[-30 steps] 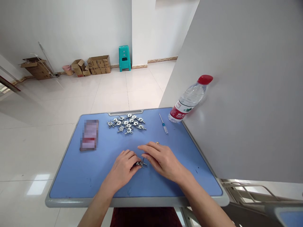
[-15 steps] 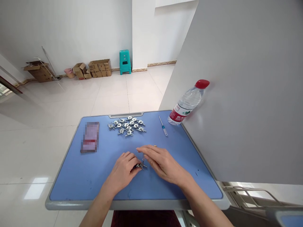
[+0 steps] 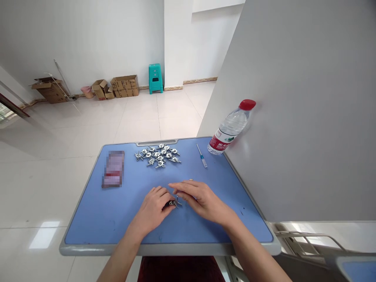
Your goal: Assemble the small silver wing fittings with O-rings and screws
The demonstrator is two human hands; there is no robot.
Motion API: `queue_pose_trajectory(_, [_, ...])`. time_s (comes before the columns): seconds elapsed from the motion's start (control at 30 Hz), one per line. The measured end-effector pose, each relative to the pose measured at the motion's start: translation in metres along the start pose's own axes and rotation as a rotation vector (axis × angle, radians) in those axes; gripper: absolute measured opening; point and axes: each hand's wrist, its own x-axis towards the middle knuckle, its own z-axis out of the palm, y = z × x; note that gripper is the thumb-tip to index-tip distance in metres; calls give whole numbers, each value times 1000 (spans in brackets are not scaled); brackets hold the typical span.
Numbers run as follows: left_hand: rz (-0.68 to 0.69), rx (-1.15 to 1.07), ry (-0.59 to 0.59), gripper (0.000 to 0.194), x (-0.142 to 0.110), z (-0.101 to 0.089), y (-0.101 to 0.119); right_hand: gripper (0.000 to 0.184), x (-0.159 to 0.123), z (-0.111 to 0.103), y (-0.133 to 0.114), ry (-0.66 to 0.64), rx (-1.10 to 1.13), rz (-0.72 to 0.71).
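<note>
Both my hands rest on a blue table (image 3: 96, 211). My left hand (image 3: 153, 209) is curled, its fingertips pinching a small dark metal part (image 3: 174, 203) against the tabletop. My right hand (image 3: 199, 199) lies just to the right of that part, fingers stretched out and close together over it, a ring on one finger. A pile of several small silver metal parts (image 3: 158, 154) lies at the far middle of the table, beyond both hands.
A small blue-handled screwdriver (image 3: 202, 156) lies right of the pile. A water bottle with a red cap (image 3: 230, 127) stands at the far right corner against a grey wall. A blurred flat packet (image 3: 113, 169) lies at the left. Boxes and a teal stool (image 3: 155, 78) stand across the floor.
My hands have hardly moved; the right fingers shifted slightly left over the small part. The view tilted a little, so the table sits slightly higher in frame.
</note>
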Motion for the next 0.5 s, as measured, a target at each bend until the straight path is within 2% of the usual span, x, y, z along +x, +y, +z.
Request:
queue_pose_trajectory(0.1, [-2, 22, 1, 7, 0, 0, 1, 19, 1, 1, 2, 37, -26, -3])
queue_pose_trajectory(0.2, [-7, 32, -6, 5, 0, -1, 2, 20, 2, 1, 2, 44, -69, 5])
queue_pose_trajectory(0.37, [-6, 16, 0, 5, 1, -1, 4, 29, 1, 0, -2, -20, 7, 15])
queue_pose_trajectory(0.5, [-5, 29, 16, 3, 1, -1, 2, 26, -1, 5, 3, 47, -5, 8])
